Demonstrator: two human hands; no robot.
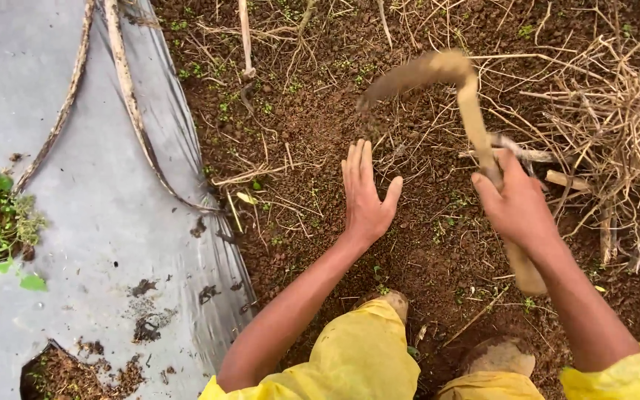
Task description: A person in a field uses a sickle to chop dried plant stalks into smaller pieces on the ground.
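Note:
My right hand (pixel 518 204) grips the wooden handle of a small hand hoe (pixel 462 96), whose muddy blade is raised and blurred above the brown soil (pixel 312 126). My left hand (pixel 365 194) is flat and open with fingers together, hovering over or resting on the soil just left of the hoe. Both arms wear yellow sleeves pushed up. My two muddy boots (pixel 499 355) show at the bottom between yellow trouser legs.
A grey plastic mulch sheet (pixel 90 222) covers the bed on the left, with holes holding small green plants (pixel 1 222). Dry stalks lie across it. A heap of dry straw (pixel 616 126) lies at the right. Tiny weeds dot the soil.

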